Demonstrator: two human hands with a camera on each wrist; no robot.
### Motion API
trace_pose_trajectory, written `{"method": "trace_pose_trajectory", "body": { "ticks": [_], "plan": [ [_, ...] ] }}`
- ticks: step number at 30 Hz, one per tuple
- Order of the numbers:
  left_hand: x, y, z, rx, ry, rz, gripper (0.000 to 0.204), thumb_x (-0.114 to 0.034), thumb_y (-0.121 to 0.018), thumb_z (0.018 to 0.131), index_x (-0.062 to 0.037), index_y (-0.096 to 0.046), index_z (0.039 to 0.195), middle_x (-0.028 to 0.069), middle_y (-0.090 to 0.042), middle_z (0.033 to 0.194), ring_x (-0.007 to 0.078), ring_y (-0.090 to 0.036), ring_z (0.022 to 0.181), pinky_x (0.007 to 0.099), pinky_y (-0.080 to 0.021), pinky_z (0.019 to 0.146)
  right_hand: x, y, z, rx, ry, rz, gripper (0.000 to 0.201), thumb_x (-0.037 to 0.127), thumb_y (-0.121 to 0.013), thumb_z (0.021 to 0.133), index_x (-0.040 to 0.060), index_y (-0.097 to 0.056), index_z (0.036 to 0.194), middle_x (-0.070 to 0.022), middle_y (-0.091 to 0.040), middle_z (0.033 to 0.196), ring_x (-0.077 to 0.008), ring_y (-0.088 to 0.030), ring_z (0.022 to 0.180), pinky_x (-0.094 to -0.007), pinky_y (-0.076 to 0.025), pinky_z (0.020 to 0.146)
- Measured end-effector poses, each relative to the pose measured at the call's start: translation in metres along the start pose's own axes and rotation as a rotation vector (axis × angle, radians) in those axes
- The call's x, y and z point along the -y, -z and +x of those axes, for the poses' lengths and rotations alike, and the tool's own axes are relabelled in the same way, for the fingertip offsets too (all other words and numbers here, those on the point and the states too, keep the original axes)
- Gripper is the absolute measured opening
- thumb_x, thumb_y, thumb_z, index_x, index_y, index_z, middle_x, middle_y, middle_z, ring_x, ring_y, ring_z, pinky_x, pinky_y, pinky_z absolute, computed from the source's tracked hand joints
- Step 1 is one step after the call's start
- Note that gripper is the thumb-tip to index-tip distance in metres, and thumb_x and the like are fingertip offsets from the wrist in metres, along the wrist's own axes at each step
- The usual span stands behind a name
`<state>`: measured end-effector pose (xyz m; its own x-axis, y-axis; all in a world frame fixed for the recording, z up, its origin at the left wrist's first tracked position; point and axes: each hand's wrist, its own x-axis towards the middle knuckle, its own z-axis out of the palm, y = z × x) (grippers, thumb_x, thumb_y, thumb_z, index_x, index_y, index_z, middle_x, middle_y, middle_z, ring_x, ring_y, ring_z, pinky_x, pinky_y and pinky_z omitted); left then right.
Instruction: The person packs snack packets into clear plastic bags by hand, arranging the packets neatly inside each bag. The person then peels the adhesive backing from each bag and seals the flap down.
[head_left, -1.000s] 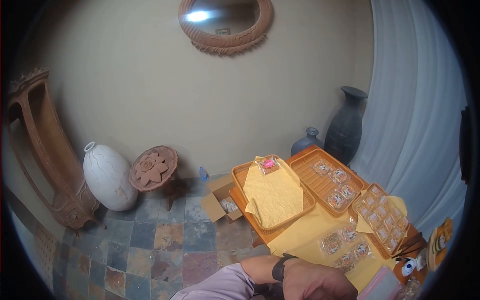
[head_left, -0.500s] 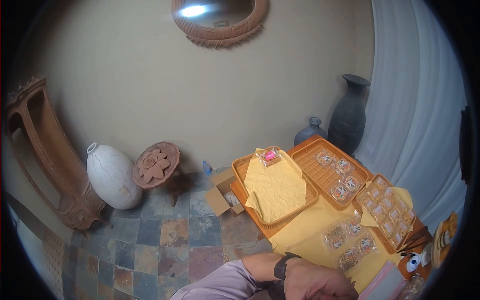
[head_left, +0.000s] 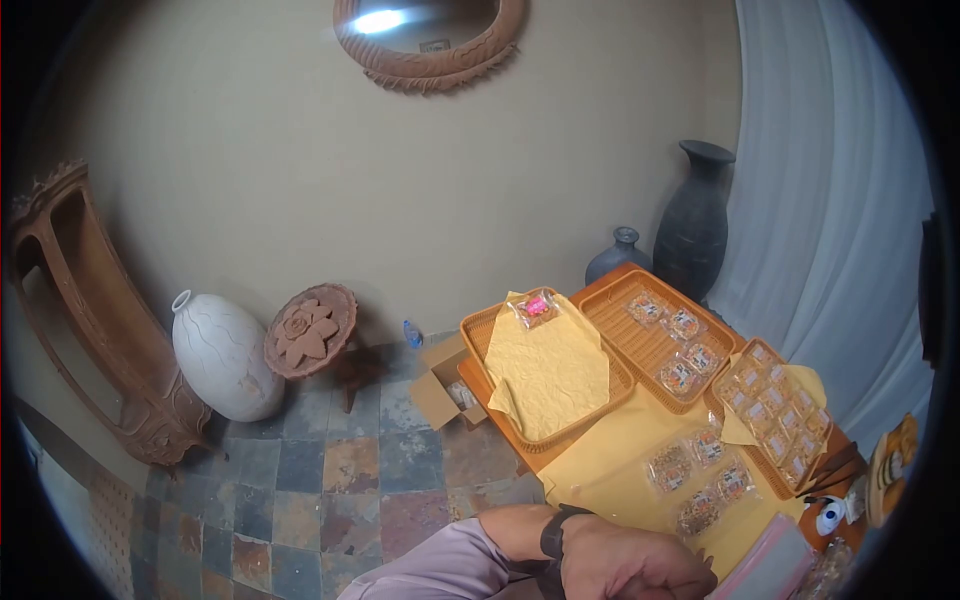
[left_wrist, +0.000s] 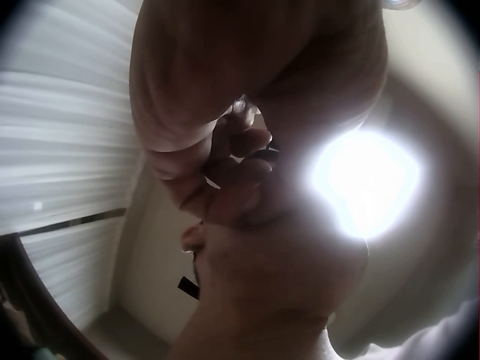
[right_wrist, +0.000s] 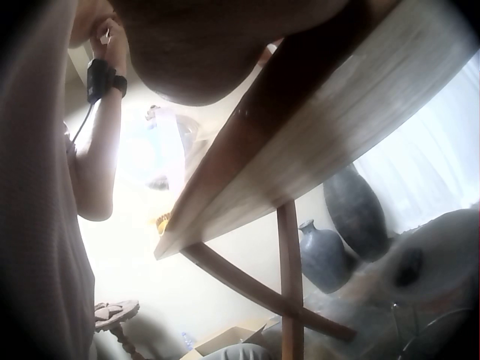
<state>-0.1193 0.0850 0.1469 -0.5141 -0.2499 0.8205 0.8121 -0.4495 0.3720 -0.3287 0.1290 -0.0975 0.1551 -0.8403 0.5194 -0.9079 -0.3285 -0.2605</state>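
My left hand (head_left: 635, 568), with a dark strap on its wrist, is raised close to the head at the bottom of the head view. Its fingers (left_wrist: 229, 191) are bent inward in the left wrist view, with no held thing visible. Beyond it in the head view, several clear packets (head_left: 699, 480) with colourful labels lie on yellow paper (head_left: 590, 470) on the table. My right hand (right_wrist: 196, 56) shows only as a dark mass beside the table's edge (right_wrist: 225, 135) in the right wrist view. Its fingers are hidden.
A paper-lined wicker tray (head_left: 480, 327) holds one pink-labelled packet (head_left: 537, 306). Beside it a second tray (head_left: 625, 340) holds several packets, and a third basket (head_left: 789, 492) is full of small packs. An opened cardboard box (head_left: 432, 400) stands on the tiled floor, left of the table.
The head view has tilted slightly, so the table and trays sit a little higher in it. My left hand stays in nearly the same place and pose. The packets have not been moved.
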Motion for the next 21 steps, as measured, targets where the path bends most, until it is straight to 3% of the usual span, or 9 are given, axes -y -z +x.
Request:
{"method": "trace_pose_trajectory", "body": {
  "ticks": [1, 3, 10, 14, 15, 17, 18, 20, 21],
  "plan": [
    [-0.002, 0.008, -0.002, 0.000, 0.000, 0.000, 0.040, -0.002, -0.068, 0.094, -0.0114, -0.034, 0.075, 0.0002, -0.042, 0.067, 0.0193, -0.043, 0.059, 0.0344, -0.043, 0.061, 0.004, 0.002, 0.003, -0.011, -0.006, 0.007, 0.072, 0.049, -0.059, 0.099, -0.0040, -0.042, 0.144, -0.0316, -0.043, 0.150, -0.0562, -0.038, 0.139, -0.0649, -0.038, 0.113],
    [-0.023, 0.014, 0.008, 0.241, 0.132, 0.293, 0.039, -0.004, -0.068, 0.095, -0.0115, -0.034, 0.075, -0.0004, -0.038, 0.063, 0.0201, -0.041, 0.056, 0.0329, -0.042, 0.061, 0.007, 0.005, 0.004, -0.014, -0.009, 0.019, 0.072, 0.049, -0.059, 0.099, -0.0042, -0.042, 0.144, -0.0316, -0.043, 0.149, -0.0563, -0.038, 0.139, -0.0650, -0.038, 0.113],
    [0.003, 0.015, -0.010, 0.159, 0.040, 0.098, 0.038, 0.000, -0.064, 0.095, -0.0117, -0.034, 0.075, -0.0011, -0.033, 0.063, 0.0195, -0.035, 0.056, 0.0323, -0.036, 0.057, 0.013, 0.013, 0.009, 0.012, -0.016, 0.042, 0.073, 0.051, -0.058, 0.099, -0.0042, -0.042, 0.145, -0.0317, -0.043, 0.150, -0.0569, -0.037, 0.140, -0.0653, -0.038, 0.113],
    [0.000, 0.016, -0.019, 0.154, 0.134, 0.018, 0.039, 0.000, -0.064, 0.096, -0.0119, -0.033, 0.075, -0.0015, -0.035, 0.065, 0.0183, -0.037, 0.061, 0.0329, -0.036, 0.059, 0.008, 0.005, 0.004, -0.010, -0.015, 0.036, 0.072, 0.052, -0.055, 0.101, -0.0042, -0.042, 0.145, -0.0321, -0.043, 0.149, -0.0573, -0.037, 0.139, -0.0651, -0.038, 0.113],
    [-0.001, 0.016, -0.020, 0.143, 0.160, 0.002, 0.039, -0.001, -0.064, 0.096, -0.0119, -0.033, 0.076, -0.0015, -0.036, 0.066, 0.0182, -0.038, 0.062, 0.0328, -0.038, 0.060, -0.012, -0.006, 0.002, -0.008, -0.016, 0.036, 0.072, 0.052, -0.055, 0.101, -0.0042, -0.042, 0.145, -0.0321, -0.043, 0.149, -0.0573, -0.037, 0.139, -0.0651, -0.038, 0.113],
    [0.001, 0.017, -0.019, 0.136, 0.141, 0.031, 0.039, -0.001, -0.065, 0.096, -0.0119, -0.034, 0.076, -0.0014, -0.036, 0.066, 0.0182, -0.038, 0.062, 0.0328, -0.039, 0.060, -0.063, -0.027, 0.001, -0.319, 0.639, -0.653, 0.072, 0.053, -0.054, 0.101, -0.0038, -0.043, 0.144, -0.0315, -0.044, 0.149, -0.0571, -0.038, 0.139, -0.0651, -0.038, 0.113],
    [0.002, 0.018, -0.019, 0.126, 0.124, 0.061, 0.039, -0.002, -0.065, 0.096, -0.0119, -0.034, 0.076, -0.0013, -0.036, 0.066, 0.0182, -0.038, 0.062, 0.0328, -0.040, 0.061, -0.040, -0.014, 0.007, -0.318, 0.638, -0.653, 0.072, 0.053, -0.054, 0.101, -0.0038, -0.043, 0.144, -0.0315, -0.044, 0.149, -0.0571, -0.038, 0.139, -0.0651, -0.038, 0.113],
    [0.004, 0.017, -0.018, 0.103, 0.087, 0.124, 0.039, -0.003, -0.066, 0.096, -0.0120, -0.034, 0.076, -0.0011, -0.037, 0.067, 0.0182, -0.038, 0.062, 0.0329, -0.041, 0.062, 0.011, 0.011, 0.009, -0.022, 0.008, 0.065, 0.073, 0.054, -0.055, 0.100, -0.0033, -0.044, 0.144, -0.0311, -0.045, 0.148, -0.0568, -0.039, 0.139, -0.0652, -0.039, 0.112],
    [0.003, 0.016, -0.016, 0.094, 0.069, 0.157, 0.039, -0.004, -0.066, 0.097, -0.0120, -0.034, 0.076, -0.0010, -0.037, 0.067, 0.0182, -0.038, 0.062, 0.0329, -0.042, 0.062, 0.012, 0.010, 0.008, -0.022, 0.009, 0.065, 0.073, 0.054, -0.055, 0.100, -0.0033, -0.044, 0.144, -0.0311, -0.045, 0.148, -0.0568, -0.039, 0.139, -0.0652, -0.039, 0.112]
  ]
}}
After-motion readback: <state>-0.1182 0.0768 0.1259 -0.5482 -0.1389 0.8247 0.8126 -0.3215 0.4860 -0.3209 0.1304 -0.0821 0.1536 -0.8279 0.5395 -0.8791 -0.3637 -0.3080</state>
